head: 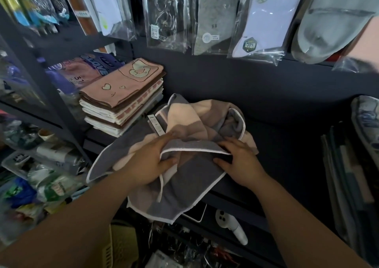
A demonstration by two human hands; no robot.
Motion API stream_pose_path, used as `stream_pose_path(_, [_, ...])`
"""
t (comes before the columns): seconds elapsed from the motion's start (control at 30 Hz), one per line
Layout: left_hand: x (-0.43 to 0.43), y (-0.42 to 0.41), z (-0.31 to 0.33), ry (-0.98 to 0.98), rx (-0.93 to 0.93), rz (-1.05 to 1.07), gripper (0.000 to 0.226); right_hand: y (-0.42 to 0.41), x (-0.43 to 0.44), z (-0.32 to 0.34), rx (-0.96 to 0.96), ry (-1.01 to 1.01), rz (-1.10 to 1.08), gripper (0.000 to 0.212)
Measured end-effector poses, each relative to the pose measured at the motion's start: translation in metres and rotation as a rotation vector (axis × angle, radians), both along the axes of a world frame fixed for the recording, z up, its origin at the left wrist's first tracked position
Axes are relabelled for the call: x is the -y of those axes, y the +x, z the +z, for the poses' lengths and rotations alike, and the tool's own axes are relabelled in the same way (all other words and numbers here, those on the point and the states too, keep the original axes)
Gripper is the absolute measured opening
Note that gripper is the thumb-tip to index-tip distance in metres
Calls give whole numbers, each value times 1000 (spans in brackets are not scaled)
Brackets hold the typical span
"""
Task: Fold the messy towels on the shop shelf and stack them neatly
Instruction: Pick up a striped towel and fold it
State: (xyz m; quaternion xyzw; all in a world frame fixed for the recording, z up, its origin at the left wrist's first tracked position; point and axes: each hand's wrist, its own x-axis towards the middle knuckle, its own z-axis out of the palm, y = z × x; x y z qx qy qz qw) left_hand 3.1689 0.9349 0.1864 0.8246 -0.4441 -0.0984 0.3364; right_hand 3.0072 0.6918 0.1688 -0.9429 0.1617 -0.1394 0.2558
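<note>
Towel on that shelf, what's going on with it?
A person is sorting out a crumpled grey and cream towel on the dark shelf. The left hand and right hand each pinch its white-trimmed edge. It is not yet folded, and one corner hangs over the shelf front. A neat stack of folded towels sits to its left.

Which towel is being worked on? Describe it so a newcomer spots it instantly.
Start at the dark shelf under the hanging packaged socks. Right of the pink-topped folded towel stack lies the grey-and-cream towel, gripped by the left hand and right hand. Unlike the stack, it is rumpled, white-edged and carries a paper tag.
</note>
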Motion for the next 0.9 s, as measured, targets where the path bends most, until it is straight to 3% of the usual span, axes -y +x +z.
stream_pose_path(0.17, [17, 33, 17, 72, 29, 33, 58, 12, 13, 1, 18, 71, -44, 36])
stream_pose_path(0.27, [15, 47, 30, 52, -313, -17, 44, 17, 18, 8, 153, 194, -166, 13])
stream_pose_path(0.33, [9, 52, 46, -4, -511, -19, 30, 20, 20, 18, 207, 359, -255, 14])
stream_pose_path(0.43, [1, 52, 65, -87, -554, 57, 20, 22, 12, 45, 311, 554, -263, 15])
stream_pose_path(0.6, [3, 49, 91, -306, -341, 363, 15, 30, -3, 88, 475, 544, -180, 20])
stream_pose_path(0.7, [6, 45, 111, -424, -325, 436, 18, 36, -10, 108, 548, 596, -186, 17])
stream_pose_path(0.77, [6, 41, 122, -476, -374, 461, 20, 37, -12, 114, 561, 624, -187, 18])
stream_pose_path(0.9, [2, 32, 138, -614, -694, 374, 17, 35, -12, 108, 546, 742, -245, 13])
